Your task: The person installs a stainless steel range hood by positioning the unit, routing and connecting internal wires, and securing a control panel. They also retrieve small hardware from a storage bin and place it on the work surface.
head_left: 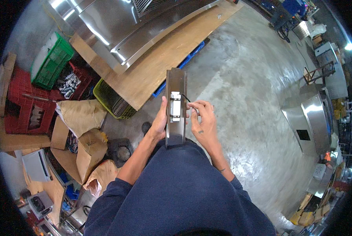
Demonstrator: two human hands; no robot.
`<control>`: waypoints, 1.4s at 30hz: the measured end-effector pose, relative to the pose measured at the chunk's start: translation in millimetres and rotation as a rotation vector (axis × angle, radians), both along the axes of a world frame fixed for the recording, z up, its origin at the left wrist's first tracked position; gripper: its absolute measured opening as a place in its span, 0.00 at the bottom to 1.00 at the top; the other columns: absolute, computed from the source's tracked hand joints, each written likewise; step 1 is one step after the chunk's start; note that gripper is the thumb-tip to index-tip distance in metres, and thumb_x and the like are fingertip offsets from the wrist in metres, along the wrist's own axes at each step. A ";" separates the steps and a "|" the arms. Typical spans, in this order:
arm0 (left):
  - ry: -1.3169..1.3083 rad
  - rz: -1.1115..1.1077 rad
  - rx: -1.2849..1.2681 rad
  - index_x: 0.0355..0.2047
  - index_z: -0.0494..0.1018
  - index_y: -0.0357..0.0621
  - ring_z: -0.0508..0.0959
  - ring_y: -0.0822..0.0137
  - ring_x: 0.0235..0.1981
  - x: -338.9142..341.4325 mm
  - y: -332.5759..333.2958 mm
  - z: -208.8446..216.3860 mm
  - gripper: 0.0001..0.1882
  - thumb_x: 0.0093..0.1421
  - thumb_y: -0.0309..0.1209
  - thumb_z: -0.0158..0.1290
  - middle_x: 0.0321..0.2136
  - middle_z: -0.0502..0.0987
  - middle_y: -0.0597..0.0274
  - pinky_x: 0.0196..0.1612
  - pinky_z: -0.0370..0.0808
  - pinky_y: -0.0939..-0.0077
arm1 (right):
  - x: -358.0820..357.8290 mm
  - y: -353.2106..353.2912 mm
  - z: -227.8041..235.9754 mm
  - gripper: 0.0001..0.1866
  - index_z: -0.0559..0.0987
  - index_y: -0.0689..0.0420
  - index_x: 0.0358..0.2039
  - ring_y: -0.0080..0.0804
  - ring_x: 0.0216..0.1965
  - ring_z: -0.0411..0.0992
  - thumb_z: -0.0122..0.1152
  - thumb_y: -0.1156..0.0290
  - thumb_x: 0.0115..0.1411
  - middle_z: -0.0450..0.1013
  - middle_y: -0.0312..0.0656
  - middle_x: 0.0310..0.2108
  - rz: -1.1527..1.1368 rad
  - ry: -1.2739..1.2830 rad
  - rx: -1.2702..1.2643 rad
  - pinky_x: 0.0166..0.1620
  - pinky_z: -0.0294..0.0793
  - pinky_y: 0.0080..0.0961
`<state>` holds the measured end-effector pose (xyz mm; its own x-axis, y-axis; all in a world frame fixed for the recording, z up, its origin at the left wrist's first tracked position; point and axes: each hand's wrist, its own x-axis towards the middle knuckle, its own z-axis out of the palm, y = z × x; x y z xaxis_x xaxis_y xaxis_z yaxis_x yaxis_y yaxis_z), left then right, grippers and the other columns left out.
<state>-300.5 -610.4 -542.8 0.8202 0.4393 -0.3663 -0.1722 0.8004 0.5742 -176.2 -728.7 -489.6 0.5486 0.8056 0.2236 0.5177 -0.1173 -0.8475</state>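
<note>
A long metal channel (pixel 178 80) stands upright in front of my body, its lower end against my dark shirt. Inside it sits a white rectangular box (pixel 175 103), with a dark strap or clip across each end. My left hand (pixel 159 120) grips the channel from the left, thumb along its edge and fingertips showing behind the right side. From the box's upper right a short black cable (pixel 186 98) runs out over the channel's edge. The fingers of my right hand (pixel 204 124) pinch this cable just right of the channel; its end is hidden by them.
Ahead is a wooden-topped bench (pixel 144 80) bearing a large stainless steel hood (pixel 105 27). At left are a green crate (pixel 52 61), red crates (pixel 26 92), a yellow crate (pixel 115 100), a sack (pixel 81 114) and an open cardboard box (pixel 91 147). A steel cabinet (pixel 311 122) stands at right.
</note>
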 end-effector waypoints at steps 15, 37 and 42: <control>0.000 -0.224 -0.069 0.64 0.68 0.49 0.83 0.72 0.44 84.7 -15.7 0.6 0.40 0.71 0.68 0.33 0.48 0.80 0.63 0.44 0.85 0.72 | 68.9 0.2 -9.5 0.16 0.79 0.60 0.55 0.56 0.56 0.66 0.55 0.74 0.68 0.61 0.58 0.63 -0.121 0.036 -0.016 0.60 0.69 0.50; -0.022 -0.261 0.305 0.56 0.72 0.38 0.79 0.67 0.46 381.1 125.1 -0.8 0.41 0.74 0.66 0.32 0.46 0.80 0.57 0.52 0.77 0.71 | 297.9 126.0 -22.3 0.16 0.79 0.66 0.42 0.55 0.59 0.72 0.69 0.65 0.64 0.64 0.61 0.63 -0.458 0.116 -0.020 0.56 0.74 0.45; -0.059 -0.307 0.289 0.56 0.72 0.36 0.80 0.67 0.47 443.3 157.6 10.2 0.41 0.74 0.65 0.31 0.47 0.80 0.56 0.54 0.76 0.70 | 353.8 157.4 -12.6 0.16 0.78 0.67 0.42 0.52 0.58 0.72 0.68 0.66 0.64 0.64 0.59 0.63 -0.508 0.087 -0.028 0.56 0.75 0.45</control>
<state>142.8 -452.8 -532.6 0.9447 0.2495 -0.2126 0.0097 0.6270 0.7790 177.6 -571.3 -502.2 0.8877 0.4380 0.1419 0.3175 -0.3592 -0.8776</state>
